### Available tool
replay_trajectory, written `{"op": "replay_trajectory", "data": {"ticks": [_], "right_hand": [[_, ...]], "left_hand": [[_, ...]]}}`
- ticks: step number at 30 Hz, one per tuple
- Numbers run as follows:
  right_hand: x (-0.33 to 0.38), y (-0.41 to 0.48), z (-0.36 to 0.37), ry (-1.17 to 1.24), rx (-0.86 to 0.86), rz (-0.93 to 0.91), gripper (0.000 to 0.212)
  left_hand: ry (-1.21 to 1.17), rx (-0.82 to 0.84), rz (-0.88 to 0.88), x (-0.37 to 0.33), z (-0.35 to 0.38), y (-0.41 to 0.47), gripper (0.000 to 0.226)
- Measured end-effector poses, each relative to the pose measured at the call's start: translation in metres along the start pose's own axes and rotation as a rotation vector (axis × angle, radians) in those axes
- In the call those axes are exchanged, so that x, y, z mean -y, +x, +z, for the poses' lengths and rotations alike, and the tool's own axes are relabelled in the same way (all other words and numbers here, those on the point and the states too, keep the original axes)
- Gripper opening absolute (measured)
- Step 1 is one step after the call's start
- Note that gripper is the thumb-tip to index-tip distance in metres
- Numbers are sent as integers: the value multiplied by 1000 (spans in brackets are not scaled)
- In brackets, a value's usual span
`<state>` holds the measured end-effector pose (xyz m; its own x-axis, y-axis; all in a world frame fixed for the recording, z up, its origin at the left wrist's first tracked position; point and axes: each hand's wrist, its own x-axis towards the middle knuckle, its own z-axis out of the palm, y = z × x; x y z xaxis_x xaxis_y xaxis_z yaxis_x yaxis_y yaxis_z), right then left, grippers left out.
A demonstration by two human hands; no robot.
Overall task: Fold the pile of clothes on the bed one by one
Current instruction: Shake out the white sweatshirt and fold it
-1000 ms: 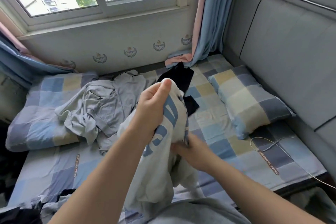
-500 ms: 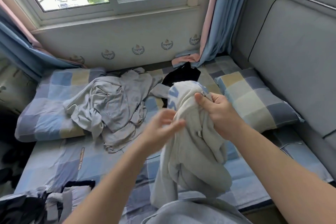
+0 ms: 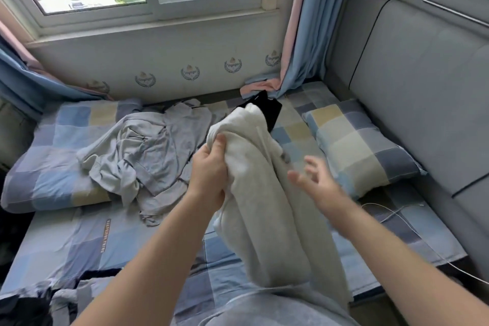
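A cream-white garment (image 3: 267, 209) hangs bunched in the air over the middle of the bed. My left hand (image 3: 210, 174) grips its upper left edge, fingers curled into the cloth. My right hand (image 3: 316, 182) hovers just right of the garment with fingers spread, holding nothing. A crumpled light-grey garment (image 3: 143, 156) lies on the bed to the left. A black garment (image 3: 268, 111) lies behind the white one, partly hidden by it.
The checked bed sheet (image 3: 87, 243) has a pillow (image 3: 357, 148) at the right and another (image 3: 47, 156) at the left. A white cable (image 3: 391, 214) trails at the right. More clothes (image 3: 34, 307) lie at the bottom left. A grey headboard (image 3: 423, 87) bounds the right.
My left hand has taken hold of the white garment's top. My right hand has let it go and opened beside it. The garment has turned, and its blue lettering no longer shows.
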<state>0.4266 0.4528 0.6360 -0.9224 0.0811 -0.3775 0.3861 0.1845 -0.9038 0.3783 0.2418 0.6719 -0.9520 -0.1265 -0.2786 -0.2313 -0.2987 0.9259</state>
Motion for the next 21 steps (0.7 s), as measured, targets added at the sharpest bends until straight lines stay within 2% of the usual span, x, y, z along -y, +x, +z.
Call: {"op": "replay_trajectory", "data": {"ticks": [1, 2, 4, 5, 7, 10, 15, 18, 19, 21], "right_hand": [[-10, -5, 9, -17, 78, 103, 120], [-17, -10, 17, -17, 173, 214, 115], [-25, -16, 33, 36, 362, 348, 88], [-26, -16, 40, 81, 429, 351, 75], [-25, -9, 52, 115, 467, 245, 51], [-16, 17, 55, 53, 303, 23, 25], [26, 52, 21, -287, -149, -352, 26], [61, 62, 20, -213, -257, -447, 27], [70, 64, 22, -111, -243, -425, 28], [82, 67, 25, 180, -158, -310, 30]], "left_hand": [[-38, 12, -12, -2, 3, -1, 33], [-83, 17, -32, -4, 5, -3, 35], [-144, 7, -68, -3, 7, -4, 37], [-150, -12, -75, -3, 7, -4, 36], [-139, -46, -68, 0, 5, -5, 34], [-164, -97, -50, -1, -11, -4, 31], [-53, -246, -60, 12, -47, 1, 23], [76, -85, -169, 43, -39, -17, 25], [168, 14, -227, 52, -34, -25, 26], [503, 276, -321, 63, -29, -36, 28]]}}
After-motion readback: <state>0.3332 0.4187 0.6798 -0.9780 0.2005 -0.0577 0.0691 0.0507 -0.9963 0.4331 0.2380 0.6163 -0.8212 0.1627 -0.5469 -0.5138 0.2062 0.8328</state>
